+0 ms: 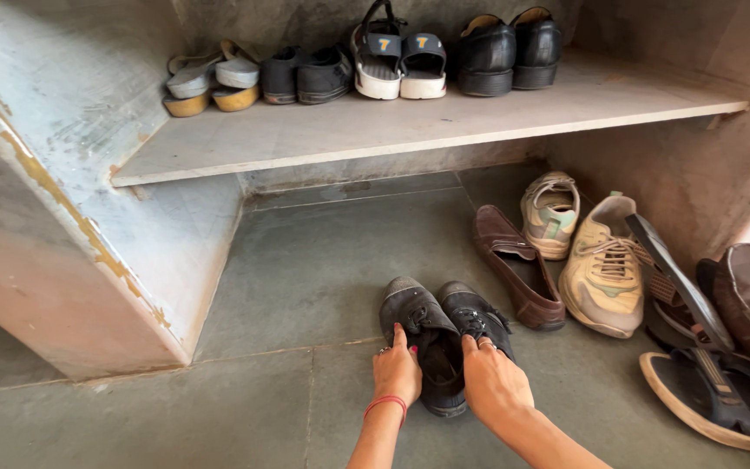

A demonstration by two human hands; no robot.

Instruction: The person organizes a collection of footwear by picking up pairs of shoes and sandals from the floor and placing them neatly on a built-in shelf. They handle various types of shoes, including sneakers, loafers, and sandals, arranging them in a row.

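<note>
Both hands grip the black shoes (444,334), left hand (397,372) and right hand (492,382) closed on the heels; toes point to 11 o'clock.

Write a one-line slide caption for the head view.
Both hands, left hand and right hand, grip a pair of black shoes on the stone floor below a shoe shelf.

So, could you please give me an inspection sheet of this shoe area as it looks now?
Surface: grey stone floor, dusty.
Job's things: pair of black shoes side by side on the floor.
Clutter: brown loafer, beige sneakers, sandals at right.
Grippers: left hand and right hand grasp the black shoes' heels.
Cables: nothing seen.
Surroundings: stone shelf carrying four pairs of footwear.
</note>
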